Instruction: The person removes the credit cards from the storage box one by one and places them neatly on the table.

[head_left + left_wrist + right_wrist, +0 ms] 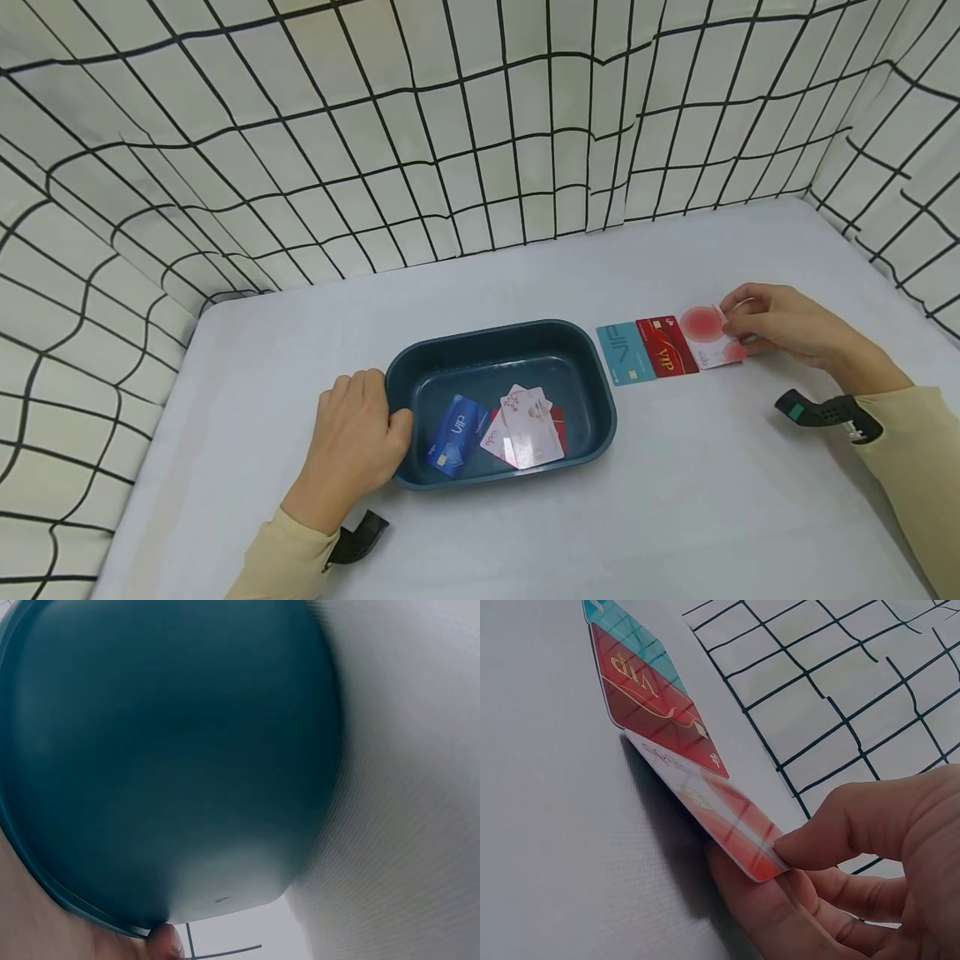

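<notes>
At the left end of a dark teal plastic basin (502,335), my left hand (355,440) grips the rim, thumb on the near side. The left wrist view is filled by the basin's outer wall (172,750), with a fingertip (165,943) at its edge. My right hand (791,323) pinches the right end of a white card with red circles (703,327) between thumb (817,836) and fingers. In the right wrist view that card (720,810) tilts up off the table at the held end. Its far end meets a red VIP card (667,347), beside a teal card (618,354).
Inside the basin lie a blue VIP card (453,433), overlapping white-pink cards (534,429) and a red card (558,427) partly beneath them. A white cloth (675,492) covers the table. White walls with a black grid (465,125) stand behind and at both sides.
</notes>
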{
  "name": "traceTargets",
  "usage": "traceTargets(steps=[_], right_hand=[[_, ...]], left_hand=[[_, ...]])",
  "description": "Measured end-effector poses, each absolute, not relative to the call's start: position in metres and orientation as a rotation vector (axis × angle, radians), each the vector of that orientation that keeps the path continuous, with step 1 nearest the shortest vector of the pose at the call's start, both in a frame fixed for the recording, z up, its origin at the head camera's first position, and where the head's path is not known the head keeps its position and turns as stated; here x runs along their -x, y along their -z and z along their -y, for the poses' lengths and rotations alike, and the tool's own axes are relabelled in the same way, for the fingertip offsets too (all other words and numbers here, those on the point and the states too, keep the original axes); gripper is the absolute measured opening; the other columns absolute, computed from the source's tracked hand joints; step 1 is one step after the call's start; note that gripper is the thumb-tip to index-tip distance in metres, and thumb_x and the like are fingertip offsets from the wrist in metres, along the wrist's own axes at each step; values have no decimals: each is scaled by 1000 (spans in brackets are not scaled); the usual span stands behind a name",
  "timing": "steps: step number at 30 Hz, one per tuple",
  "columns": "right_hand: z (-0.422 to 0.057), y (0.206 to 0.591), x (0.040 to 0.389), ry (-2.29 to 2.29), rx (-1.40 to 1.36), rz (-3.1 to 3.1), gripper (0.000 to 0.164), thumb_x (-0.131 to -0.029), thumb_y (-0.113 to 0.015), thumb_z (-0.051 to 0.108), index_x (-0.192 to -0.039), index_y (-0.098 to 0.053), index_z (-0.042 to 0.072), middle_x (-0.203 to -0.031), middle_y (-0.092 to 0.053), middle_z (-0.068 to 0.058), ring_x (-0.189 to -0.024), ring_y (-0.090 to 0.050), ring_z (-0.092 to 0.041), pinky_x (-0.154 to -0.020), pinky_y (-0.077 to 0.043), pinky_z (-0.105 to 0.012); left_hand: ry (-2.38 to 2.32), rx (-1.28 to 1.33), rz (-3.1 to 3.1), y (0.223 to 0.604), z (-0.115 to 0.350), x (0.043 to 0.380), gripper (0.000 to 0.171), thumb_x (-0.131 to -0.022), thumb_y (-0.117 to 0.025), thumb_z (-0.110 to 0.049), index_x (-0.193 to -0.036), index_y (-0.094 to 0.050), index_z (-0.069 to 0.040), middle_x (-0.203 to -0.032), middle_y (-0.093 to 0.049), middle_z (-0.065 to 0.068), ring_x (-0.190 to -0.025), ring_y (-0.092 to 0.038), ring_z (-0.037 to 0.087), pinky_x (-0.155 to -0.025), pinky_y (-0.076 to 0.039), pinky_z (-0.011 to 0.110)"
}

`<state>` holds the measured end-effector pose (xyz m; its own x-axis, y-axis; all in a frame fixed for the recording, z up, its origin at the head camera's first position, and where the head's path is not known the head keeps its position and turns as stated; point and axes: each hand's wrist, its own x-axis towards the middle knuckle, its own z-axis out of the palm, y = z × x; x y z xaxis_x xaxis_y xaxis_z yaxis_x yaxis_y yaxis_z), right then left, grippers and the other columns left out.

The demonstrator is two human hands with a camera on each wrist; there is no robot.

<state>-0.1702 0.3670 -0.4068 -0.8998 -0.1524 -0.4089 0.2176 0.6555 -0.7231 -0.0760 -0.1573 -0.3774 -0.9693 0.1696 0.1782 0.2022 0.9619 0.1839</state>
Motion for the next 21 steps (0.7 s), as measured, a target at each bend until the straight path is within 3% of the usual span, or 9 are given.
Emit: traceTargets(steps=[14, 21], right_hand=[[-363, 404, 170, 1069, -54, -2479, 52, -101, -59, 22, -143, -41, -3, -113, -62, -14, -93, -64, -18, -76, -58, -20], [-364, 400, 169, 998, -45, -2510, 52, -105, -54, 32, -142, -44, -3, -127, -63, -28, -95, -68, -20, -76, -56, -21]], left_hand=[[309, 281, 2945, 378, 157, 75, 12, -83, -51, -15, -80, -47, -4, -71, -42, 8, -67, -34, 25, -66, -26, 34], [315, 280, 2948, 377, 157, 75, 12, -83, -51, -15, -79, -47, -4, -70, -41, 8, -67, -33, 25, -66, -25, 34]])
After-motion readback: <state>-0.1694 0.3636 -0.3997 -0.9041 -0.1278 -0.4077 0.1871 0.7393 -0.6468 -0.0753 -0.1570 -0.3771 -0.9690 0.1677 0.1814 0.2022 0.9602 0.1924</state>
